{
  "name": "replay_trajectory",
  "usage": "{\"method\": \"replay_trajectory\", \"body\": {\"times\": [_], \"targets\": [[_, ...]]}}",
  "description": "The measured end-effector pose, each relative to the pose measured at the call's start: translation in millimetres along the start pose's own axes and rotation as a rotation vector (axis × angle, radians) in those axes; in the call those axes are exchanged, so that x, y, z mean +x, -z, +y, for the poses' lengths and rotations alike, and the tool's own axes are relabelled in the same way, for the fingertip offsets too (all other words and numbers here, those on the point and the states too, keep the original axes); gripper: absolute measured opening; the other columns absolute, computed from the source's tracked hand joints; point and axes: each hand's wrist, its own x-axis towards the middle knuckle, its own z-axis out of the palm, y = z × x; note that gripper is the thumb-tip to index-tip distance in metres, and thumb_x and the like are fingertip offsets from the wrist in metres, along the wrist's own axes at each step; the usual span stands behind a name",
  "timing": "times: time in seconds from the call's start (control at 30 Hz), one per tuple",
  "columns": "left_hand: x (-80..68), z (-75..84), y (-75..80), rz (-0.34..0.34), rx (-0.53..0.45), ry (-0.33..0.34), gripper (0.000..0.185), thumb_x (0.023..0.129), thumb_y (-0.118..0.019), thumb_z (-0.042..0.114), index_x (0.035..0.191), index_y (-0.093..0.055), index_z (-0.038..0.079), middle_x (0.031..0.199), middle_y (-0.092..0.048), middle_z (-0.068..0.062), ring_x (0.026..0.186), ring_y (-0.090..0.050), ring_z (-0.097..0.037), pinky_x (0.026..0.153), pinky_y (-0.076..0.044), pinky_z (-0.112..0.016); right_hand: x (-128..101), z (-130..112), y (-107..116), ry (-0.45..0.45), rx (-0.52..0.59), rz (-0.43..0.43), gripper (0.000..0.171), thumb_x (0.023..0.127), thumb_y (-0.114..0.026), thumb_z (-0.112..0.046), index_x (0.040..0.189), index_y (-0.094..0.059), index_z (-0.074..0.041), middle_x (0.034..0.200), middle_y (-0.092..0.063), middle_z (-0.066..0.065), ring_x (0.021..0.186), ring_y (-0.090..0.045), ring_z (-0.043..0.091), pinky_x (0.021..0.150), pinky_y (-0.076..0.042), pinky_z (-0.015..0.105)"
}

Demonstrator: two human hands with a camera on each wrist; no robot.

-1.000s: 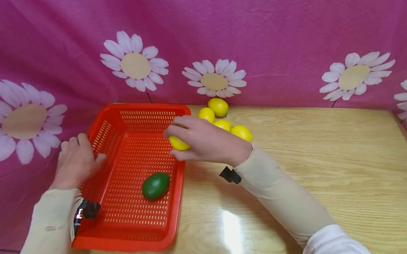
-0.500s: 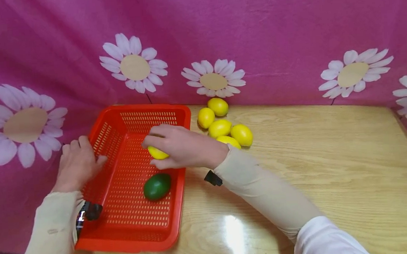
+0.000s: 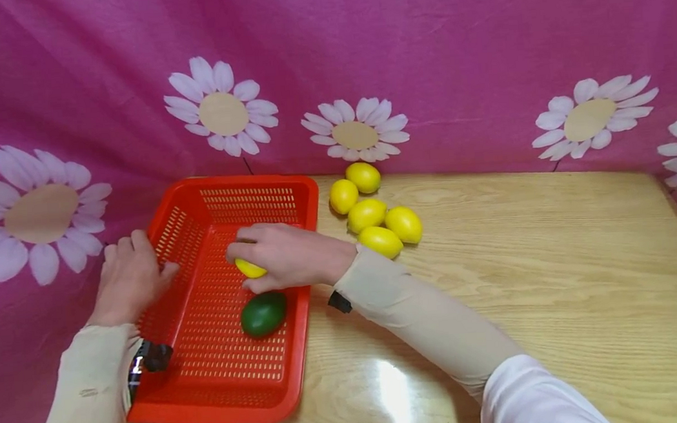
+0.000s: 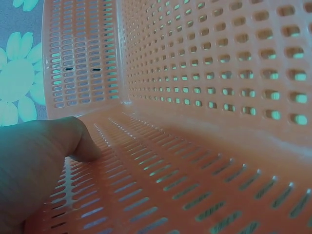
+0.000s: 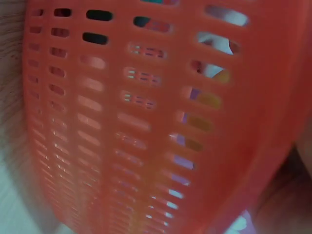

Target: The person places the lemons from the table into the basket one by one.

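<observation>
My right hand (image 3: pixel 287 256) holds a yellow lemon (image 3: pixel 250 268) inside the red plastic basket (image 3: pixel 303 375), above its slotted floor. Just below that hand a dark green avocado-shaped fruit (image 3: pixel 264 314) lies on the basket floor, near the right wall. With the thumb inside and the fingers over the outside, my left hand (image 3: pixel 127 276) grips the basket's left rim. Its thumb (image 4: pixel 80 141) presses against the inner wall in the left wrist view. In the right wrist view the basket's side wall (image 5: pixel 161 112) hides most of the right hand and the lemon.
Several more lemons (image 3: pixel 366 215) sit in a cluster on the wooden table (image 3: pixel 528 271), right of the basket's far corner. A pink flowered cloth (image 3: pixel 456 49) hangs behind the table and along the left side.
My right hand has carried the lemon left from the basket's right rim to inside the basket, and lower. The left hand stays on the left rim.
</observation>
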Motion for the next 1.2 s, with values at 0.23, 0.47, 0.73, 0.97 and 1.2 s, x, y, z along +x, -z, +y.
{"method": "replay_trajectory", "body": {"times": [0.23,0.47,0.73,0.97,1.2], "targets": [[-0.8,-1.0,-1.2,-0.009,0.002,0.001,0.053,0.090,-0.071,0.017,0.115,-0.036,-0.015,0.095,-0.044,-0.032,0.088,-0.038,-0.045,0.076,-0.039,-0.053,10.6,3.1,-7.0,-0.009,0.004,-0.048,0.047,0.098,-0.068,-0.036,0.140,-0.058,-0.017,0.127,-0.064,-0.001,0.109,-0.058,0.010,0.099,-0.052,0.020],[-2.6,-3.6,-1.5,-0.020,0.007,0.013,0.054,0.091,-0.071,0.018,0.114,-0.036,-0.015,0.095,-0.043,-0.033,0.088,-0.037,-0.045,0.077,-0.038,-0.054,19.5,8.3,-16.9,-0.027,0.044,-0.089,0.048,0.098,-0.070,-0.036,0.141,-0.059,-0.016,0.125,-0.063,-0.001,0.103,-0.059,0.009,0.097,-0.053,0.019],[-3.0,-4.3,-0.3,-0.030,-0.009,0.021,0.054,0.090,-0.072,0.017,0.116,-0.035,-0.014,0.096,-0.043,-0.031,0.089,-0.037,-0.044,0.077,-0.038,-0.052,29.4,9.6,-19.9,-0.058,0.073,-0.134,0.053,0.096,-0.072,-0.034,0.144,-0.057,-0.016,0.133,-0.064,0.000,0.103,-0.061,0.009,0.099,-0.054,0.022],[-2.3,-4.7,-1.5,-0.040,-0.011,0.023,0.055,0.091,-0.072,0.017,0.117,-0.036,-0.014,0.097,-0.044,-0.031,0.090,-0.037,-0.044,0.079,-0.038,-0.053,41.6,9.7,-24.4,-0.066,0.069,-0.186,0.055,0.096,-0.073,-0.035,0.145,-0.057,-0.016,0.129,-0.066,-0.001,0.099,-0.062,0.008,0.089,-0.054,0.016],[1.4,-3.0,-2.3,0.014,0.005,-0.025,0.052,0.091,-0.072,0.016,0.114,-0.037,-0.014,0.093,-0.045,-0.030,0.089,-0.039,-0.043,0.081,-0.035,-0.053,45.8,12.9,-29.8,-0.059,0.051,-0.237,0.050,0.096,-0.073,-0.035,0.141,-0.060,-0.015,0.120,-0.065,-0.001,0.097,-0.061,0.011,0.086,-0.054,0.018]]}}
